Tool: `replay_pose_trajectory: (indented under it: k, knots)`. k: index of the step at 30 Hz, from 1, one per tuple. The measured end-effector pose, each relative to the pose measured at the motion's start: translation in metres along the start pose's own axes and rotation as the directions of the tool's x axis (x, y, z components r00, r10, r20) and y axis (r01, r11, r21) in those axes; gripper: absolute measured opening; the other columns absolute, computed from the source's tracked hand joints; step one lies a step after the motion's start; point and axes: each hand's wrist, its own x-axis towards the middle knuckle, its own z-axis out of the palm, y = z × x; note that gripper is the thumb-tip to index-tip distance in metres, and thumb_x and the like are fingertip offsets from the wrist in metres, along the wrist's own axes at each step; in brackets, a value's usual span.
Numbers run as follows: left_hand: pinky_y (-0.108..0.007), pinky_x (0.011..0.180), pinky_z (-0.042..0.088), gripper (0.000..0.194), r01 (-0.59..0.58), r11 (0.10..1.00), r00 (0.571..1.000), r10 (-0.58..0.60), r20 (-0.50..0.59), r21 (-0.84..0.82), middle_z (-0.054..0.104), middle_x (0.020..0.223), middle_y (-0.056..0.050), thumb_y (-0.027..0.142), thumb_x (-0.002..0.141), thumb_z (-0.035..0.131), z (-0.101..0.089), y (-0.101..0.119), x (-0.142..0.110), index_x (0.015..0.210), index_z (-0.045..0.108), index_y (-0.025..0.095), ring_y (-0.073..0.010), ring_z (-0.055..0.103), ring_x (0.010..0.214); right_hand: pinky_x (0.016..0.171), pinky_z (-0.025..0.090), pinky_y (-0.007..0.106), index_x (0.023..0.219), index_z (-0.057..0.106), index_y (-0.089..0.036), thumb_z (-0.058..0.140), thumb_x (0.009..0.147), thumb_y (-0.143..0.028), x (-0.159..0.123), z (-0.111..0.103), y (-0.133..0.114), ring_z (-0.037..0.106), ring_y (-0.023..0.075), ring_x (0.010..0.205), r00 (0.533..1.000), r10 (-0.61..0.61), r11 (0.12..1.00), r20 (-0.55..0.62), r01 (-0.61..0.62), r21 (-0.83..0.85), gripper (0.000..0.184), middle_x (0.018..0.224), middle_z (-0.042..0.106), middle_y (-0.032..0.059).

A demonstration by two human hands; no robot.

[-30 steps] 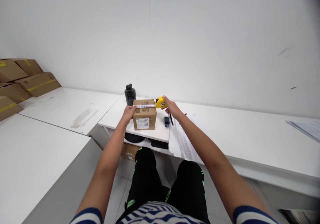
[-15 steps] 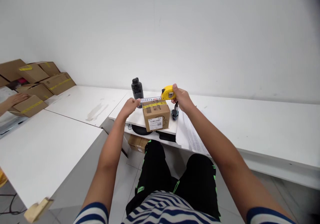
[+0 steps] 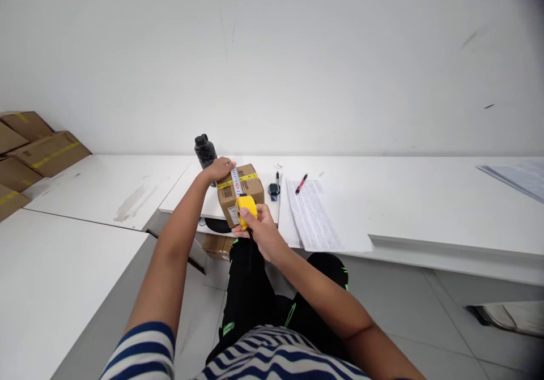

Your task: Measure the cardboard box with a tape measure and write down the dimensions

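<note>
A small brown cardboard box (image 3: 250,184) with yellow tape stands near the front edge of a white table (image 3: 348,199). My right hand (image 3: 259,230) grips a yellow tape measure (image 3: 246,205) in front of the box. Its white blade (image 3: 237,183) runs back over the box top. My left hand (image 3: 220,169) pinches the blade's far end at the box's back left corner.
A black bottle (image 3: 204,148) stands behind the box. A small dark device (image 3: 273,189), a red pen (image 3: 301,183) and a printed sheet (image 3: 317,216) lie to its right. Cardboard boxes (image 3: 34,145) are stacked at far left. More papers (image 3: 516,175) lie at far right.
The tape lay across the box from left to right. Now my right hand has swung the tape measure to the front, and the blade runs front to back.
</note>
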Motion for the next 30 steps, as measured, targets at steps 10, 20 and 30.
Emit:
replay_pose_trajectory:
  k: [10, 20, 30]
  knots:
    - [-0.034, 0.08, 0.047, 0.037, -0.216, 0.922, 0.967, 0.156, 0.203, 0.322, 0.07, 0.084, -0.007, 0.049, 0.091, 0.046, 0.007, -0.02, -0.012, 0.079, 0.066, 0.02, -0.023, 0.061, 0.079, 0.045, 0.055, 0.022, 0.092, 0.03, -0.027, 0.084, 0.064, -0.058, 0.033, -0.01, 0.005, 0.068, 0.0116, 0.052, 0.997, -0.049, 0.983, 0.055, 0.058, -0.175, 0.068, 0.087, 0.067, -0.005]
    - [-0.037, 0.104, 0.043, 0.03, -0.383, 0.917, 0.917, 0.392, -0.076, 0.111, 0.072, 0.11, -0.008, 0.044, 0.092, 0.054, 0.003, 0.025, -0.066, 0.097, 0.07, 0.019, -0.0242, 0.061, 0.112, 0.081, 0.058, 0.033, 0.102, 0.034, -0.028, 0.084, 0.067, -0.047, 0.021, -0.024, 0.008, 0.068, 0.0165, 0.093, 0.95, -0.297, 0.884, 0.099, 0.313, -0.347, 0.064, 0.114, 0.058, 0.0027]
    - [-0.04, 0.097, 0.052, 0.057, -0.196, 0.883, 0.899, 0.336, 0.283, -0.427, 0.072, 0.111, -0.011, 0.07, 0.09, 0.043, 0.038, 0.052, -0.179, 0.1, 0.073, 0.022, -0.0281, 0.065, 0.109, 0.102, 0.047, 0.056, 0.102, 0.037, -0.033, 0.096, 0.049, -0.036, -0.028, -0.075, 0.007, 0.058, 0.0325, 0.121, 0.756, -0.588, 0.618, 0.286, 0.649, -0.444, 0.08, 0.12, 0.058, 0.0095]
